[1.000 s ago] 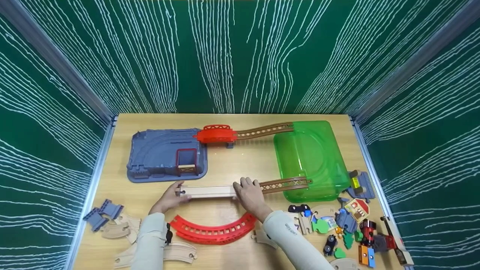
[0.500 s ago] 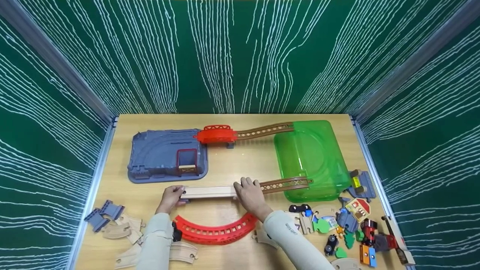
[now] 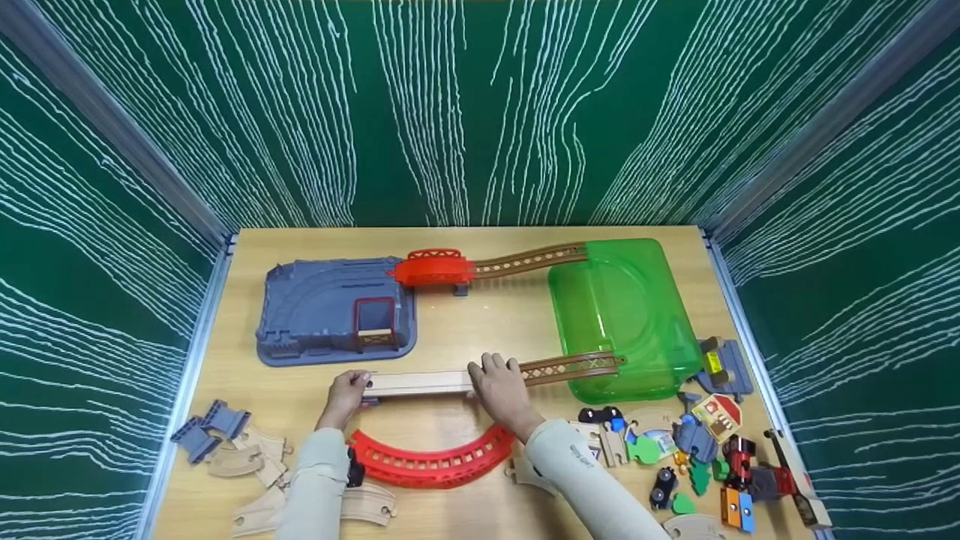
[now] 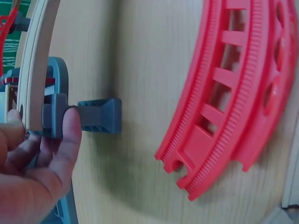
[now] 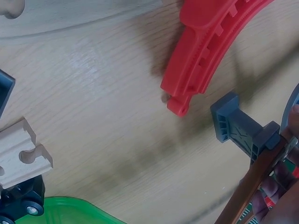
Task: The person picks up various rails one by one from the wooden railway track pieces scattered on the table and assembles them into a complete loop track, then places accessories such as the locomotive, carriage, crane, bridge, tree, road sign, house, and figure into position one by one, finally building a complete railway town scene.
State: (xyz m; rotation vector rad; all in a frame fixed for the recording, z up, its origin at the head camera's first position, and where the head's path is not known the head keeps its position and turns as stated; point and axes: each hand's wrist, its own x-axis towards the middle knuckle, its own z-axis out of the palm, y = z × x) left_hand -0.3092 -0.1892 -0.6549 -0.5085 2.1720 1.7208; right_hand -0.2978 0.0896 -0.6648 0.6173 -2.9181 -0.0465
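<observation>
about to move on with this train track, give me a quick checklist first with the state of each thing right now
1. Left hand has the wooden track's free end: ok, it pinches it.
2. Left gray support lies beneath that end: ok, the fingers touch it.
3. That support stands flat: cannot tell.
4. Right hand steadies where the wooden track meets the brown track: ok, its fingers grip there.
5. The two tracks are fully locked together: cannot tell, the right hand covers the joint.
6. Red curved track joined to the wooden track: not ok, it lies apart.
</observation>
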